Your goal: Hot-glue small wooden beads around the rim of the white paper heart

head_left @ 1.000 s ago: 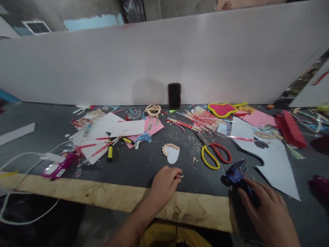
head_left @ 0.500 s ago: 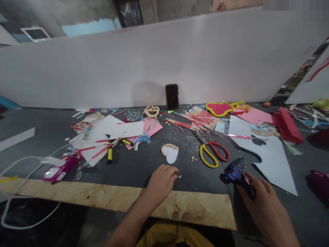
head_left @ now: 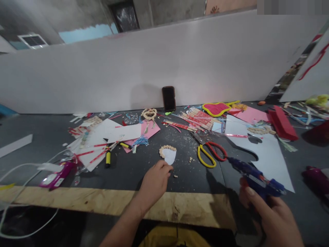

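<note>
My right hand [head_left: 272, 216] grips a blue glue gun [head_left: 254, 176] lifted off the dark table, its nozzle pointing left toward the scissors. My left hand [head_left: 154, 181] rests on the table with fingers curled, its fingertips right below a white paper heart [head_left: 169, 155] edged along the top with small beige beads. A few loose beads [head_left: 175, 176] lie just right of the left hand. Whether the left fingers pinch a bead I cannot make out.
Yellow-and-red scissors [head_left: 209, 155] lie right of the heart. A large white paper sheet [head_left: 269, 157] sits at right, red and pink paper beyond. White sheets, markers and straws crowd the left. A phone [head_left: 169, 98] leans on the white back wall. A wooden strip [head_left: 102, 202] edges the table.
My right hand picked the glue gun up off the table and raised it. My left hand moved slightly up toward the paper heart, leaving the loose beads.
</note>
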`<move>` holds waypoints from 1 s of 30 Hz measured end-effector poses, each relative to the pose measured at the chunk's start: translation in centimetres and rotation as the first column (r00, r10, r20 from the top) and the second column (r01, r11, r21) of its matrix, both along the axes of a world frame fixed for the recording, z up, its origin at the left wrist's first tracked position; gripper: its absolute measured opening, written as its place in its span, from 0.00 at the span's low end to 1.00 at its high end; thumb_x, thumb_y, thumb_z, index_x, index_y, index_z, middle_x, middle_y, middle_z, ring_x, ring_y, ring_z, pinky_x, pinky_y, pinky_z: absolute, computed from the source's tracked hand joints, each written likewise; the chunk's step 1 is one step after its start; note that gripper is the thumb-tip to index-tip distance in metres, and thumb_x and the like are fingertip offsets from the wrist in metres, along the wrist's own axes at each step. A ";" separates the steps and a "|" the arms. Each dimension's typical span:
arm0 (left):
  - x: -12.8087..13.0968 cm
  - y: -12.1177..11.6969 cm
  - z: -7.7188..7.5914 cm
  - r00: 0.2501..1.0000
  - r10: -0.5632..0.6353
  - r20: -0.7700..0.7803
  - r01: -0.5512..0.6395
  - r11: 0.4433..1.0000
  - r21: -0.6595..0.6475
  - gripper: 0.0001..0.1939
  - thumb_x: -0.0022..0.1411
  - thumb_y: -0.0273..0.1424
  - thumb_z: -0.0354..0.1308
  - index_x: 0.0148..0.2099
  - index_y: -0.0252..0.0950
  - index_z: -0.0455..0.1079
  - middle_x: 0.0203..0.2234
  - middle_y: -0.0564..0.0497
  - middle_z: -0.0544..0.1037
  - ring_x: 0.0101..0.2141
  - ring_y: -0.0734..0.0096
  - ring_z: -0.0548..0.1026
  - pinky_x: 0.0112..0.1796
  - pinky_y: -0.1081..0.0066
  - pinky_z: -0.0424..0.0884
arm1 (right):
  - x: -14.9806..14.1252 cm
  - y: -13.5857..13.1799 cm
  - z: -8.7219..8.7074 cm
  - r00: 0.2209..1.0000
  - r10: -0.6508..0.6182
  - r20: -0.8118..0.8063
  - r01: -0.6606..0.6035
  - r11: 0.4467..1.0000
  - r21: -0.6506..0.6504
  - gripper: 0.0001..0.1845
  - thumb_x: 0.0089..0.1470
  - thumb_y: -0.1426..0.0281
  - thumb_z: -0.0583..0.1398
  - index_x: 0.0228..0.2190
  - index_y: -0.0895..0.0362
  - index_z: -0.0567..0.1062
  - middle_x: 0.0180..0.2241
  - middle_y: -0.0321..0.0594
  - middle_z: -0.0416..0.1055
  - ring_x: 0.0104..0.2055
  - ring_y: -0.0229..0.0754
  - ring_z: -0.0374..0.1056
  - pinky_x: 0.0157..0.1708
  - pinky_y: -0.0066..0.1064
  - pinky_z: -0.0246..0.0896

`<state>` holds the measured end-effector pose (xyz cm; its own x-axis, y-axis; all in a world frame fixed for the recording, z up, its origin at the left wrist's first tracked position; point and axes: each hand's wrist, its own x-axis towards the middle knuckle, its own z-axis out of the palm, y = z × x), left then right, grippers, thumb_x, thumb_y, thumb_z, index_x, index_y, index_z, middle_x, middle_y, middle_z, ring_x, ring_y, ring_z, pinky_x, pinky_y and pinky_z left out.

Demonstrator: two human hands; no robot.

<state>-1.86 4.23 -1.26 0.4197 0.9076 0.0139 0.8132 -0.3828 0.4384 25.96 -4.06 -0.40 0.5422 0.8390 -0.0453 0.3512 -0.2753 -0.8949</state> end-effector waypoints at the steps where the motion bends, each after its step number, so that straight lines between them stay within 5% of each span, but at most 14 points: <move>1: 0.2 0.3 0.1 1.000 -0.017 -0.014 0.017 1.000 0.010 0.14 0.62 0.25 0.45 0.46 0.37 0.68 0.40 0.47 0.71 0.39 0.66 0.70 0.41 0.69 0.66 | -0.5 -0.1 -0.4 0.994 0.018 -0.112 -0.022 0.999 -0.031 0.20 0.46 0.52 0.59 0.27 0.57 0.76 0.16 0.38 0.69 0.15 0.39 0.64 0.11 0.27 0.56; 5: 1.8 1.9 0.6 0.995 -0.097 -0.040 0.098 0.994 0.039 0.13 0.63 0.27 0.47 0.46 0.38 0.68 0.39 0.48 0.72 0.40 0.66 0.71 0.42 0.70 0.65 | -2.5 -0.1 -1.8 0.914 0.049 -0.402 -0.086 0.994 -0.074 0.23 0.43 0.51 0.61 0.30 0.59 0.78 0.18 0.36 0.68 0.18 0.35 0.62 0.14 0.23 0.54; 15: 6.8 6.2 0.1 0.957 -0.219 -0.192 0.234 0.970 0.058 0.11 0.62 0.27 0.50 0.43 0.39 0.70 0.37 0.49 0.74 0.41 0.65 0.72 0.40 0.70 0.66 | -3.9 0.2 -2.8 0.919 0.098 -0.382 -0.129 0.990 -0.056 0.28 0.41 0.47 0.61 0.31 0.59 0.79 0.20 0.37 0.68 0.21 0.35 0.59 0.17 0.23 0.53; 24: 7.7 7.7 -0.7 0.947 -0.248 -0.206 0.259 0.966 0.027 0.09 0.61 0.27 0.51 0.37 0.40 0.73 0.33 0.48 0.75 0.39 0.63 0.72 0.39 0.69 0.65 | -3.6 0.2 -3.4 0.912 0.078 -0.403 -0.111 0.992 -0.059 0.29 0.41 0.47 0.60 0.33 0.60 0.78 0.25 0.40 0.71 0.21 0.34 0.58 0.17 0.22 0.52; 30: 7.4 7.3 -0.4 0.973 -0.214 -0.086 0.216 0.976 0.012 0.09 0.61 0.27 0.50 0.35 0.37 0.73 0.33 0.46 0.75 0.39 0.61 0.72 0.39 0.67 0.64 | -3.5 0.1 -3.0 0.909 0.109 -0.403 -0.141 0.989 -0.051 0.29 0.42 0.48 0.61 0.34 0.61 0.78 0.25 0.41 0.73 0.21 0.34 0.60 0.17 0.23 0.55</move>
<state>5.50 11.57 -1.62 0.6052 0.7960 -0.0110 0.7444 -0.5610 0.3621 22.45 -3.95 -3.40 0.3563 0.8840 -0.3027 0.0061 -0.3261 -0.9453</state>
